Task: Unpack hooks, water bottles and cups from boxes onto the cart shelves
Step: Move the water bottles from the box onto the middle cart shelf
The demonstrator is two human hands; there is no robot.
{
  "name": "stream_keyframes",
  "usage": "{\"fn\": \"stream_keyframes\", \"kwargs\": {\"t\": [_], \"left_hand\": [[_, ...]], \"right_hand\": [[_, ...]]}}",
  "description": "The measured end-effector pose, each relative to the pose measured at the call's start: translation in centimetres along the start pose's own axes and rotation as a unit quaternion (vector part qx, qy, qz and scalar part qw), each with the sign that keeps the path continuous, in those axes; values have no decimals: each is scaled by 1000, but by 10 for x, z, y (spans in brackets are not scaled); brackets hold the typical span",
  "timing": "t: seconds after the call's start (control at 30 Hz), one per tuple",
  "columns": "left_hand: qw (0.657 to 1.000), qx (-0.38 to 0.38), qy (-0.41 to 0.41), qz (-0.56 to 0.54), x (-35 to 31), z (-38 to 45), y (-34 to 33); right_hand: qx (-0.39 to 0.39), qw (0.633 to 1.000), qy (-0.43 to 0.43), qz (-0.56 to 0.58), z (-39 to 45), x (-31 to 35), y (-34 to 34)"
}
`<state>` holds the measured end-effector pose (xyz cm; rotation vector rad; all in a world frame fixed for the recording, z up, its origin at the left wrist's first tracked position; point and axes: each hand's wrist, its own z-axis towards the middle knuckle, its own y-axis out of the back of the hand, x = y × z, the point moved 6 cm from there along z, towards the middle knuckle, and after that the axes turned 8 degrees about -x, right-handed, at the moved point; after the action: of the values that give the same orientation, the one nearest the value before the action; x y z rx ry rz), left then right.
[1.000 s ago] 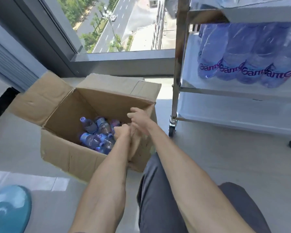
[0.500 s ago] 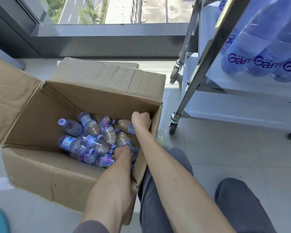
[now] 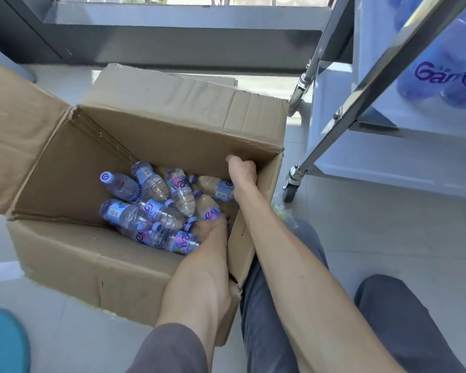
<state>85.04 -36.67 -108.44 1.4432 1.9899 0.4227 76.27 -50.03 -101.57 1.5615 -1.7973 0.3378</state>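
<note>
I am taking the cardboard box (image 3: 151, 135) as my landmark, and nearest to me, at its near right corner, my left hand (image 3: 213, 227) is reaching down inside among the water bottles (image 3: 156, 205); its fingers are buried in the pile, so I cannot tell whether they are curling round a bottle or only touching one. A little farther along the box's right wall my right hand (image 3: 241, 168) is gripping the top edge, fingers curled over the cardboard, and I am judging that it is steadying the box. The bottles are lying loose on the box floor, heaped toward that right side, some crossing over others, purple caps pointing every way. Beyond the box's right wall the cart (image 3: 361, 84) is standing on its castors, and on a shelf to the far right more bottles (image 3: 447, 60) are already lying in a row. So I am judging this to be the bottle-unloading step, part done. The next move is calling for a sure grip on one or two bottles, a lift clear of the box wall, and a swing right to the shelf.
</note>
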Motion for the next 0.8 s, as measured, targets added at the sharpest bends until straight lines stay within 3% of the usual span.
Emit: {"fn": "stream_keyframes", "kwargs": {"t": [0.17,0.3,0.4,0.5,0.8], "left_hand": [[986,-63,58,-144,-26,-26,44],[971,-65,53,-224,-42,-30,69],[963,-91,67,-244,-44,-34,86],[953,-88,39,-289,-51,-40,87],[890,-175,-85,-412,-74,-90,107]], "right_hand": [[109,991,55,45,-26,15,-8],[173,979,102,34,-46,26,-6],[150,979,136,-1,-46,28,5],[121,980,158,-7,-48,30,14],[90,976,193,52,-68,46,47]]}}
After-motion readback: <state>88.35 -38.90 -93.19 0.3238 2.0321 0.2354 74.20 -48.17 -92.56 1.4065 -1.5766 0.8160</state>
